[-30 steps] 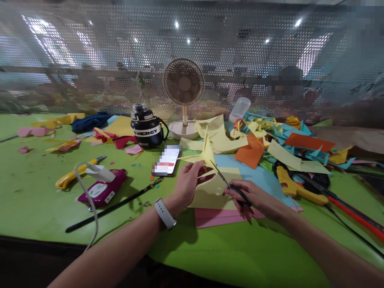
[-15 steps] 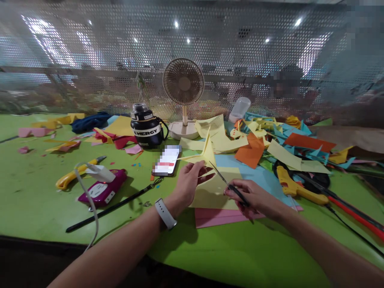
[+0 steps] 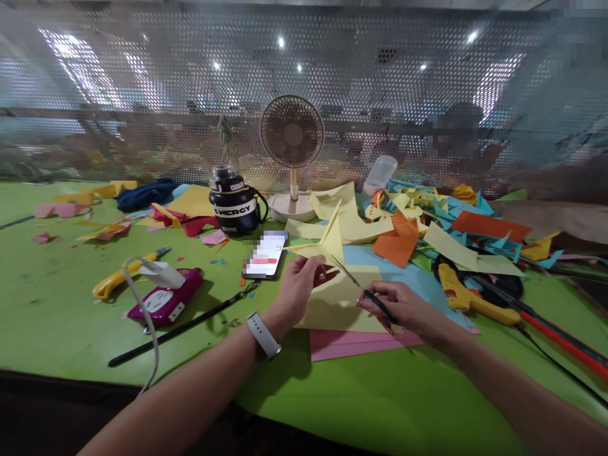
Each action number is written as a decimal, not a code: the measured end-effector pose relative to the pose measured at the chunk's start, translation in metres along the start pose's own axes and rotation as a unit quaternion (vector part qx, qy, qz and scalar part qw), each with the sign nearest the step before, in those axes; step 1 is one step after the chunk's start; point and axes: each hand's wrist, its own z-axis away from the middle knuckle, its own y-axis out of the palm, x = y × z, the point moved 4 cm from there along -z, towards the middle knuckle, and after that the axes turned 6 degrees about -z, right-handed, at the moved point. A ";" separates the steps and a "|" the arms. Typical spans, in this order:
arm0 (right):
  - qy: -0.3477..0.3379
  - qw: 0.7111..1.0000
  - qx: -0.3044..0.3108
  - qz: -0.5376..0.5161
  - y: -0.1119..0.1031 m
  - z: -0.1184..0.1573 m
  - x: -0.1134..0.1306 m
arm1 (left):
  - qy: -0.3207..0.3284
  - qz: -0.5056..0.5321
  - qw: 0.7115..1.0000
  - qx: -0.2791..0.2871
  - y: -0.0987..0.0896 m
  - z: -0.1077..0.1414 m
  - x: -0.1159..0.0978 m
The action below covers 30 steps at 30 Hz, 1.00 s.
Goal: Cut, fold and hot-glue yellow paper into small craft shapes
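Folded yellow paper (image 3: 334,242), one point upright, is pinched in the left hand (image 3: 298,288), while scissors (image 3: 379,306) gripped in the right hand (image 3: 401,305) slant up-left to its lower right edge.

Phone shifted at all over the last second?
No. Against the fan, the phone sits in the same place; the whole view only shifts slightly.

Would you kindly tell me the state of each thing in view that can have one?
Left hand, pinching yellow paper
Yellow paper, folded
Right hand, holding scissors
Scissors, blades seemingly closed
Phone, screen lit
Fan, upright; spin unclear
Flask, upright
Purple power strip, red light on
White plug, inserted
Glue gun, on its side
Clear bottle, tilted
White wristband, worn
Blue cloth, crumpled
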 end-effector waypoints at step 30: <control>0.028 0.999 0.000 -0.018 0.004 0.003 0.004 | -0.009 0.006 0.999 0.037 0.001 0.001 0.005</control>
